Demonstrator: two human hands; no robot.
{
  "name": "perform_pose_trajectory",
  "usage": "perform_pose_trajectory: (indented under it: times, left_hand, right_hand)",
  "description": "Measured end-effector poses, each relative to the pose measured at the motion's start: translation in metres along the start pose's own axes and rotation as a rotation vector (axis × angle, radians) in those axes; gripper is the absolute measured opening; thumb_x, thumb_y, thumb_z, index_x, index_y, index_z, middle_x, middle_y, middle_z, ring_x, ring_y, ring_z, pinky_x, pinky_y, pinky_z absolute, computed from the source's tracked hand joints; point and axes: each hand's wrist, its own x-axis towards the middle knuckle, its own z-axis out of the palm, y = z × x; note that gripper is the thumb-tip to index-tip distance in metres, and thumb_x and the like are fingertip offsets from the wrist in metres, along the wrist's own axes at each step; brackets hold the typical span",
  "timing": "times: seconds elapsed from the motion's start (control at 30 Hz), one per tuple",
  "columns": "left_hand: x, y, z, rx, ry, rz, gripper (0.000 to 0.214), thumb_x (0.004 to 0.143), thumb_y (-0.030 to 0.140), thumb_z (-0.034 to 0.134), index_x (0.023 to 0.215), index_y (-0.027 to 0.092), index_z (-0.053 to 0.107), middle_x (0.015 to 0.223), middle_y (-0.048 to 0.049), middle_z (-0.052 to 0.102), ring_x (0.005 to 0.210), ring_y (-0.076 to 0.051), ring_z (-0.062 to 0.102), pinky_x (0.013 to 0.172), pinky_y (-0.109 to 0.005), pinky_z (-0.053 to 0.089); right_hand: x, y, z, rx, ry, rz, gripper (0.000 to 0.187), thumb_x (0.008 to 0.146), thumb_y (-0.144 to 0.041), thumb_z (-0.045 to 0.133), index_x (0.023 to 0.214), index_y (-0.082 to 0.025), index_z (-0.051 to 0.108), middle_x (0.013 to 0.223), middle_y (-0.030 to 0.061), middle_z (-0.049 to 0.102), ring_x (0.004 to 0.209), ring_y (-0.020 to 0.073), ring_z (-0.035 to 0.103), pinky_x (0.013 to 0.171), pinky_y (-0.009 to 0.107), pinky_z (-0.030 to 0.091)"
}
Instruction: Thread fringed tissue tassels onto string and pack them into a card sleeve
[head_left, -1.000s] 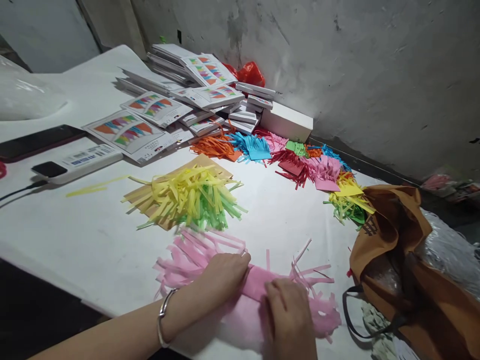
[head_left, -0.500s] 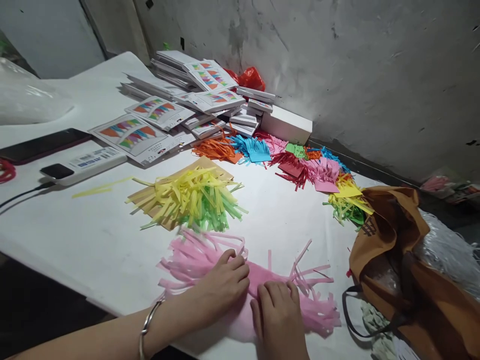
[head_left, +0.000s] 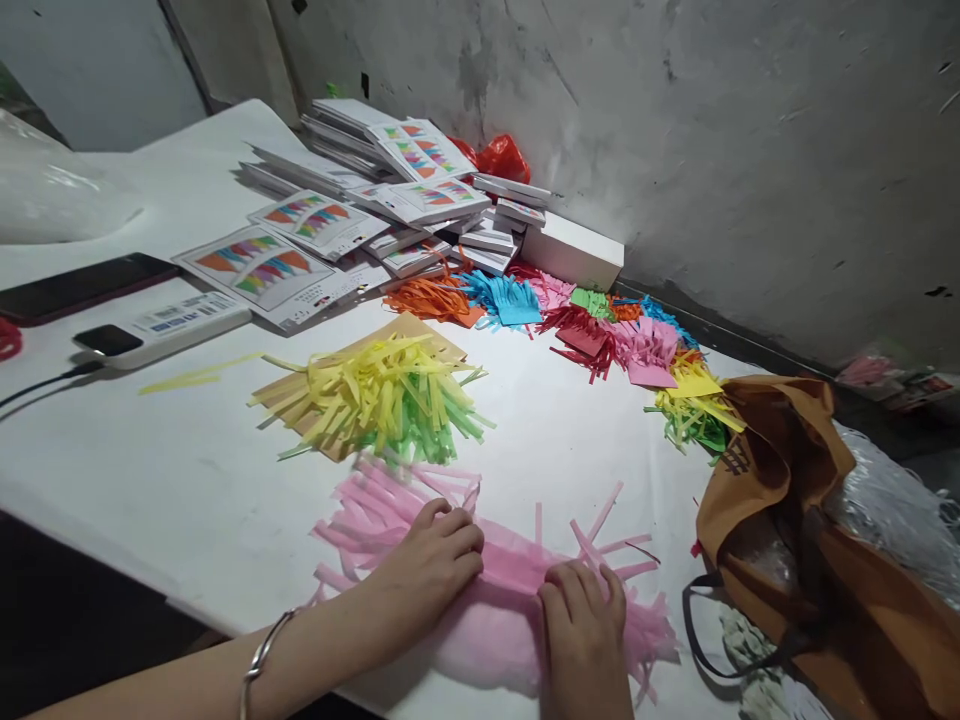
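Pink fringed tissue paper [head_left: 510, 565] lies near the table's front edge, its cut strips fanning out left and right. My left hand [head_left: 442, 550], below a silver bangle, has its fingers curled on the left part of the plain middle band. On the right part of that band, my right hand [head_left: 585, 610] presses with bent fingers. Both hands grip the paper; their fingertips are partly hidden. Just beyond, yellow tissue fringe [head_left: 367, 390] and green tissue fringe [head_left: 424, 420] rest on a brown paper sheet [head_left: 420, 330].
Behind are stacks of printed packs [head_left: 315, 225], a white box [head_left: 574, 250] and a row of coloured tassels [head_left: 585, 335] along the wall. A phone [head_left: 90, 285] and a power bank [head_left: 165, 330] lie left. A brown bag [head_left: 772, 450] stands close on the right.
My hands have moved apart along the pink paper, the left one slightly left, the right one to the right. More of the flat middle band shows between them.
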Motion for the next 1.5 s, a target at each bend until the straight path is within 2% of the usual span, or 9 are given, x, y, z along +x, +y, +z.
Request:
perform_pose_trajectory:
  times: [0.33,0.47,0.57,0.67,0.8,0.97,1.07,1.27,1.5]
  left_hand:
    - [0.031,0.011,-0.014,0.169,-0.192,-0.311,0.016,0.088,0.014,0.062,0.075,0.016,0.072,0.092,-0.0092,0.067,0.093,-0.029,0.055,0.085,-0.05,0.036]
    - [0.028,0.011,-0.004,0.174,-0.154,-0.333,0.008,0.083,0.015,0.065,0.078,0.015,0.071,0.092,-0.0102,0.067,0.093,-0.03,0.055,0.086,-0.051,0.038]
    - [0.022,0.011,-0.002,0.161,-0.085,-0.325,0.01,0.085,0.012,0.061,0.079,0.016,0.067,0.09,-0.009,0.065,0.09,-0.029,0.054,0.086,-0.052,0.038]
    - [0.019,0.01,-0.005,0.108,0.022,-0.227,0.004,0.083,0.016,0.066,0.085,0.018,0.064,0.1,-0.0067,0.064,0.099,-0.028,0.053,0.1,-0.055,0.033]
    - [0.017,0.005,-0.003,0.124,0.095,0.05,0.015,0.082,0.013,0.072,0.08,0.02,0.059,0.1,-0.0016,0.063,0.104,-0.024,0.051,0.115,-0.055,0.015]
    - [0.016,-0.003,0.004,0.119,0.119,0.125,0.019,0.085,0.017,0.073,0.074,0.02,0.058,0.086,0.0002,0.062,0.092,-0.021,0.051,0.11,-0.05,0.023]
    - [0.011,-0.006,0.002,0.061,0.094,0.082,0.019,0.085,0.014,0.072,0.072,0.02,0.059,0.085,0.0001,0.062,0.089,-0.021,0.051,0.102,-0.047,0.028]
    - [0.001,-0.004,-0.005,-0.071,0.076,-0.041,0.014,0.088,0.017,0.066,0.074,0.02,0.065,0.089,-0.0002,0.065,0.092,-0.021,0.053,0.094,-0.043,0.03]
    - [0.018,0.012,-0.009,0.139,-0.067,-0.262,0.015,0.088,0.013,0.056,0.079,0.016,0.067,0.087,-0.0076,0.065,0.087,-0.026,0.053,0.085,-0.047,0.034]
  right_hand:
    - [0.025,0.008,0.008,-0.355,-0.184,0.176,0.01,0.088,-0.014,0.061,0.08,-0.019,0.062,0.099,0.0142,0.068,0.091,0.0329,0.058,0.087,0.055,0.036]
    - [0.026,0.002,-0.002,-0.231,-0.083,0.045,0.013,0.092,-0.011,0.055,0.1,-0.019,0.061,0.11,0.0118,0.065,0.105,0.0309,0.056,0.098,0.056,0.032]
    - [0.027,-0.007,-0.001,-0.052,-0.101,-0.157,0.023,0.092,-0.003,0.046,0.097,-0.019,0.061,0.094,0.0063,0.064,0.091,0.0237,0.056,0.092,0.044,0.038]
    - [0.026,-0.012,0.006,0.021,-0.089,-0.212,0.026,0.091,0.001,0.043,0.09,-0.018,0.061,0.08,0.0037,0.06,0.075,0.0203,0.051,0.082,0.039,0.04]
    - [0.026,-0.017,0.007,0.13,-0.071,-0.074,0.016,0.092,-0.005,0.05,0.094,-0.019,0.059,0.085,0.0034,0.06,0.079,0.0207,0.051,0.078,0.035,0.039]
    - [0.026,-0.02,0.007,0.03,-0.103,-0.176,0.022,0.094,-0.005,0.042,0.087,-0.019,0.057,0.081,0.0029,0.058,0.076,0.0206,0.049,0.083,0.039,0.038]
    - [0.017,-0.011,0.003,-0.021,-0.077,-0.173,0.028,0.089,0.001,0.039,0.083,-0.019,0.057,0.078,0.0033,0.057,0.077,0.0209,0.049,0.089,0.043,0.038]
    - [-0.002,0.005,-0.008,0.032,-0.07,0.012,0.022,0.093,-0.005,0.044,0.094,-0.022,0.059,0.106,0.0061,0.062,0.105,0.0258,0.053,0.104,0.051,0.031]
    - [0.016,-0.011,0.001,-0.36,-0.152,0.142,0.027,0.086,0.0,0.043,0.079,-0.019,0.06,0.087,0.0112,0.059,0.089,0.0309,0.053,0.091,0.055,0.037]
